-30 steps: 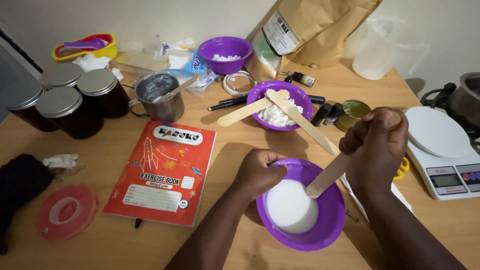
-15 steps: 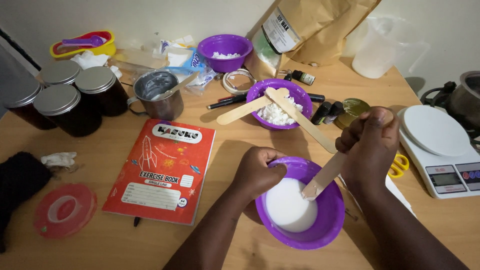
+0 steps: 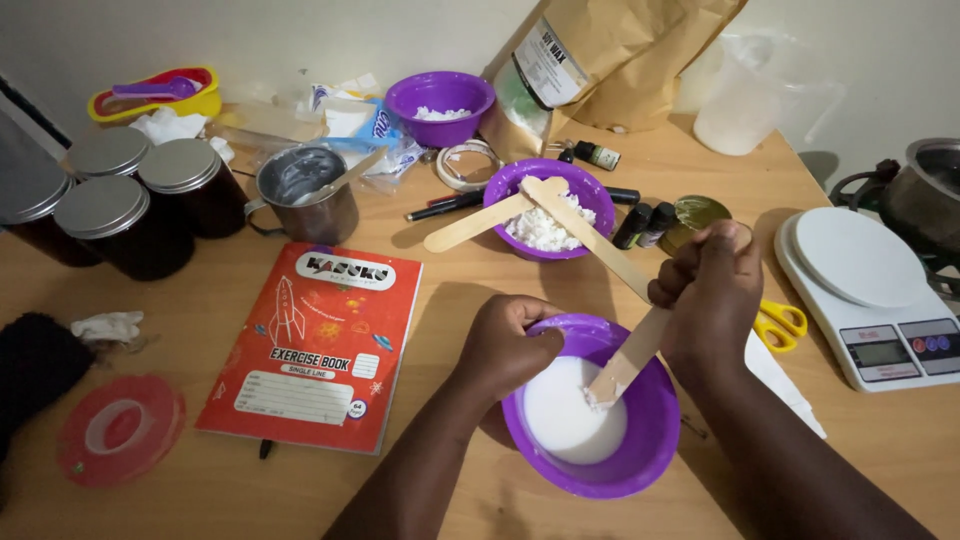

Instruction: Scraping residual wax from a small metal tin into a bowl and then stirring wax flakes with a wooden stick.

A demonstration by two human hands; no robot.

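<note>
A purple bowl [image 3: 640, 455] of white creamy mix sits on the wooden table near the front edge. My left hand [image 3: 508, 345] grips its left rim. My right hand [image 3: 712, 290] is closed around a flat wooden stick [image 3: 622, 368] whose tip dips into the white mix. Just behind stands a second purple bowl [image 3: 510, 190] of white flakes with two wooden sticks [image 3: 580, 232] resting across it.
A red exercise book [image 3: 320, 345] lies to the left, a metal cup [image 3: 305, 195] and dark lidded jars [image 3: 150, 205] behind it. A white kitchen scale [image 3: 870, 290] and yellow scissors [image 3: 785, 322] are at right. A brown paper bag [image 3: 620, 55], small dark bottles [image 3: 645, 225] and a third purple bowl [image 3: 440, 100] stand at the back.
My right hand has shifted slightly with the stick, whose tip has moved within the white mix. My left hand stays on the bowl's rim.
</note>
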